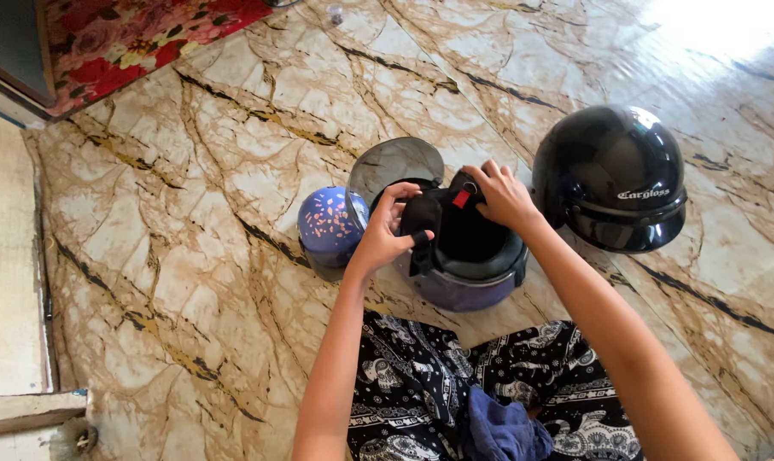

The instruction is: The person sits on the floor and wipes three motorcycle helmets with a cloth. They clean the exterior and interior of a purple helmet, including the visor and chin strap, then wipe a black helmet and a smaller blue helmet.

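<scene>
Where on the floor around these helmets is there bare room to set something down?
Bare marble floor stretches wide on the person's left, between the blue patterned helmet and the pale wall edge. More lies beyond the helmets, toward the floral rug. It is crowded around the upturned helmet held by both hands, with the black helmet close by.

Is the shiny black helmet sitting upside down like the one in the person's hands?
No, the black helmet rests dome up on the marble floor, while the upturned helmet shows its padded inside.

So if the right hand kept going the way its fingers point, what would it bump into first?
The right hand points leftward across the upturned helmet, so it would probably first meet the left hand on the chin strap. Depth is hard to judge.
</scene>
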